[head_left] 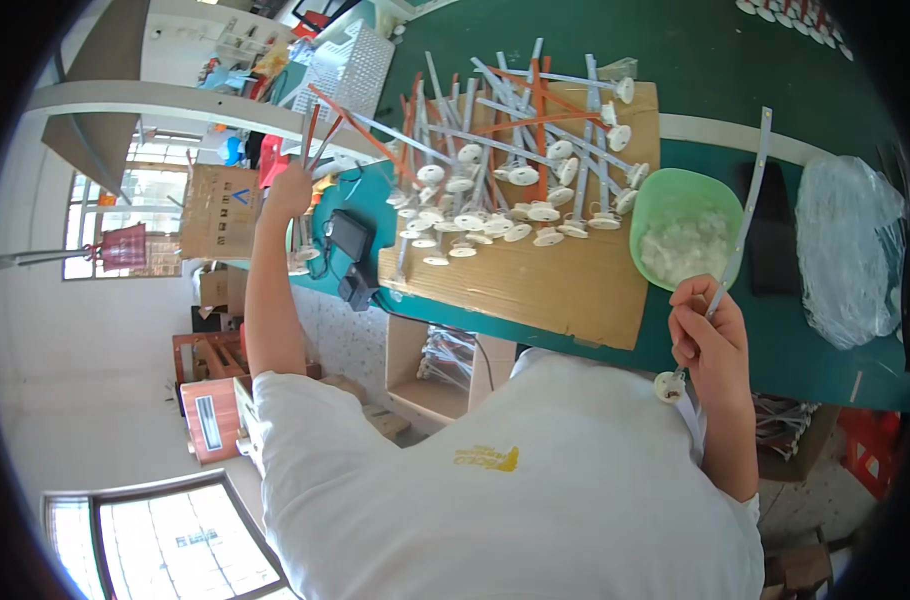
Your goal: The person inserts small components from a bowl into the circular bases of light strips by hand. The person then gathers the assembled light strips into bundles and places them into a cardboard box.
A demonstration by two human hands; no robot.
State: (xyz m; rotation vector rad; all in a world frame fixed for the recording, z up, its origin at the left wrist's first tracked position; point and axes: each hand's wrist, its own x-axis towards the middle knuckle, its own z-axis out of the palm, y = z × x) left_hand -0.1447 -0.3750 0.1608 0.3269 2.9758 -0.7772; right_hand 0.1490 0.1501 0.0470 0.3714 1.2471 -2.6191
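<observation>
My right hand (pixel 710 335) is closed around a long pale strip (pixel 743 235) with a round white disc (pixel 669 387) at its lower end. The strip rises slantwise past the right rim of a green plastic bowl (pixel 648 200), which holds loose white, fluffy-looking bits (pixel 687 245). Stretched out to the far left, my left hand (pixel 291 190) is closed, with thin reddish strips (pixel 315 140) standing up from it. Just below that hand are several white discs (pixel 301 258); whether they belong to the held strips I cannot tell. A pile of white and orange disc-ended strips (pixel 520 165) lies on a cardboard sheet (pixel 565 300).
Black power adapters (pixel 351 237) with cables lie left of the cardboard on the green table (pixel 465 318). Clear plastic wrapping (pixel 847 250) and a dark flat object (pixel 771 230) lie right of the bowl. A white perforated basket (pixel 347 75) stands at the back left. Under the table is an open box (pixel 403 370) of strips.
</observation>
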